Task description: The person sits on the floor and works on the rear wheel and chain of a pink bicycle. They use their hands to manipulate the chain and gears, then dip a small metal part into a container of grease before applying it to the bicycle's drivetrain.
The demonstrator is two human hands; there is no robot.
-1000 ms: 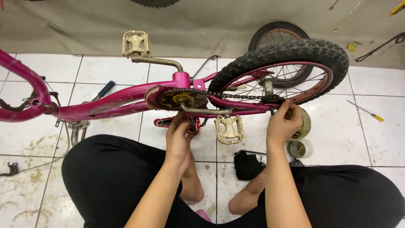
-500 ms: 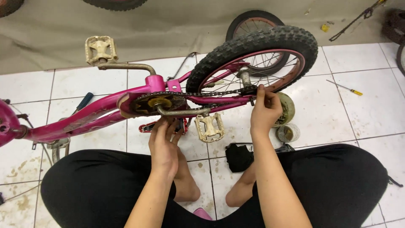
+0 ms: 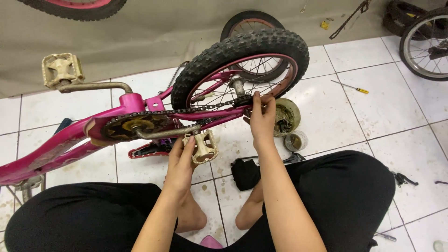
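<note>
The white tiled floor, stained with grime, carries a yellow-handled screwdriver well beyond the right hand, a grease tub and its lid just beside it, and a black cloth below.

A makeshift bicycle repair spot on a stained white tiled floor, shown by the upturned pink bicycle, spare wheels, a loose screwdriver and open grease tins.

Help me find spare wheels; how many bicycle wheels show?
4: the pink bike's rear wheel, one behind it, one at the right edge, one top left. More may lie outside the frame.
</note>
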